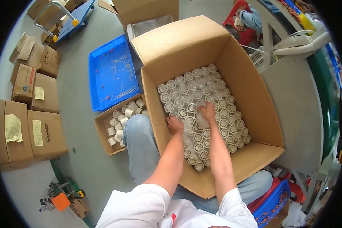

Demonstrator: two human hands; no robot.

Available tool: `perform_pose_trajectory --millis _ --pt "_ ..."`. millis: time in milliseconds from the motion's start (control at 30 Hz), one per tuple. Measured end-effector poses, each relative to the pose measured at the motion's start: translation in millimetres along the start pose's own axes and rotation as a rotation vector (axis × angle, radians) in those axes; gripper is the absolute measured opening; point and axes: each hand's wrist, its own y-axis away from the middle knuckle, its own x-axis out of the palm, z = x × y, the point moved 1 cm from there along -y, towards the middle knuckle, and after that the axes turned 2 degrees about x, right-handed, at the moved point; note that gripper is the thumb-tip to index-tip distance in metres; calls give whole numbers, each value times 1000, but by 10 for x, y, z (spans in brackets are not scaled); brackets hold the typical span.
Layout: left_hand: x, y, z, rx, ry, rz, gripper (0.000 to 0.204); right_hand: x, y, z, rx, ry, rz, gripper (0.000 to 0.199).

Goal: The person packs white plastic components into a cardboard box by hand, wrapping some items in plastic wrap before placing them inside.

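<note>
Large open cardboard box (250, 95), frame centre, holds white ribbed plastic spools (201, 89) packed upright in rows, presumably to save space. Left hand (174, 124) and right hand (208, 112) reach in, fingers curled onto clear plastic film (193, 131) over the spools; grip unclear.

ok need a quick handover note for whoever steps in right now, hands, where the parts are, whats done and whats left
Left hand: down inside the large cardboard box, on the white round parts; its grip can't be made out.
Right hand: also in the box, resting on the parts beside a bit of clear plastic film.
Parts: a packed layer, standing on end in rows, covers the box floor that shows.
More loose white parts lie in the small cardboard box by the left knee.
Done: the visible layer looks full.
Left: the small box isn't empty. A blue tray of thin bits sits beyond it.
</note>
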Motion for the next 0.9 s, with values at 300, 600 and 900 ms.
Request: perform_pose_trajectory --millis 300,600,900 --pt "32 60 -122 37 -81 -49 18 -670 -443 -157 187 -656 -95 29" --pt "-153 121 -440 50 -76 57 25 -329 -330 -333 86 114 -3 39" --pt "-39 -381 -227 -114 -10 -23 29 -787 -590 -168 13 -433 244 22"
